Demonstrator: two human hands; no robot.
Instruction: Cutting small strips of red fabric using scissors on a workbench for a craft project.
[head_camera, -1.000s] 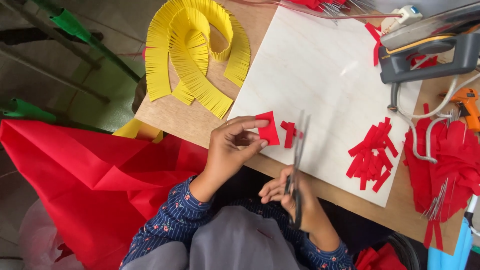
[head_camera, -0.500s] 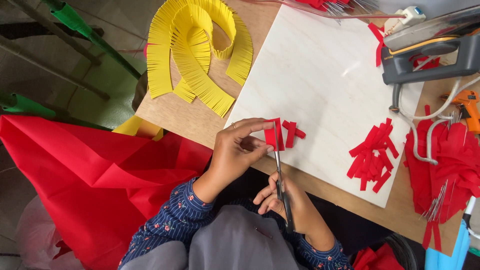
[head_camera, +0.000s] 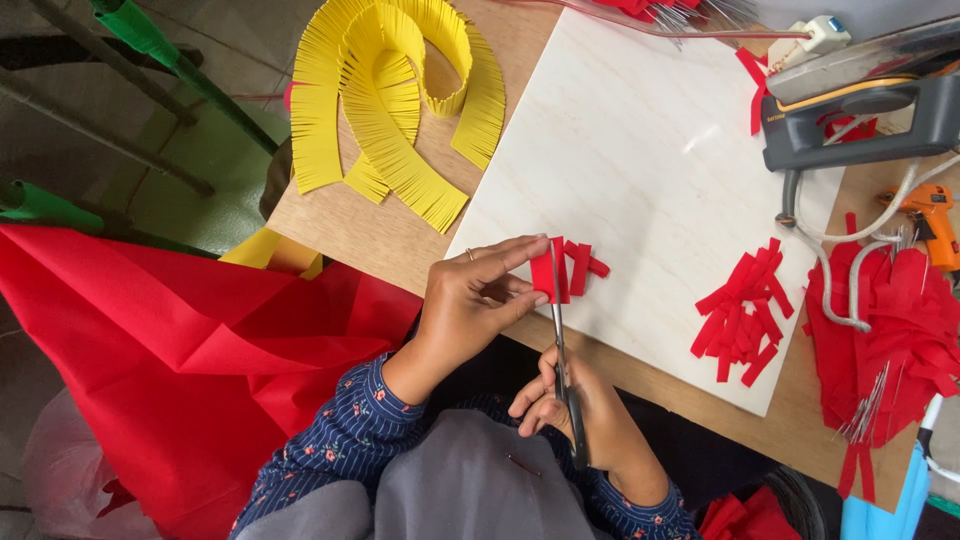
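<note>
I see wooden table (head_camera: 370, 240) under white marbled board (head_camera: 640, 170); grey floor (head_camera: 90, 120) at left, green metal legs (head_camera: 150, 40) crossing it, even light.

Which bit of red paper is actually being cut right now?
The small red piece pinched in the left hand, with the scissors in the right hand closing on it. The pile of red strips lies loose on the white board, untouched.

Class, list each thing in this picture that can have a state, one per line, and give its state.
Scissors: blades closed on the red paper piece.
Red paper piece: pinched upright, partly cut into strips.
Left hand: holding the paper.
Right hand: gripping the scissors.
Yellow fringed strip: curled, loose.
Red cut strips: heaped on the white board.
</note>
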